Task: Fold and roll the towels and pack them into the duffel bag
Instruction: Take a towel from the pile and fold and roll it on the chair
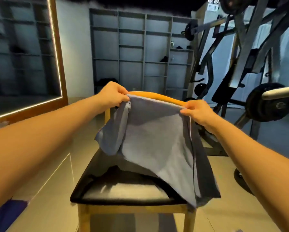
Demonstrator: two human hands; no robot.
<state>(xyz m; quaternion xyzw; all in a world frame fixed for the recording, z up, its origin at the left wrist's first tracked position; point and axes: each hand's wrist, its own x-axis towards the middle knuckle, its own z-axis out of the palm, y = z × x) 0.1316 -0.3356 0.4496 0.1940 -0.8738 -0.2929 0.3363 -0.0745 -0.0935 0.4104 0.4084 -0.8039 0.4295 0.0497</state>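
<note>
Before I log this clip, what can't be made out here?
All head view.
- Dark shape on the chair: partly covered by the towel; duffel bag or not, unclear.
- Blue item: cut off by the bottom-left corner.
- Shelf items: too small, blurred.

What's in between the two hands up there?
The top edge of the grey towel stretches from the left hand to the right hand, each pinching a corner. Just behind runs the orange chair rail. The head view shows this.
</note>
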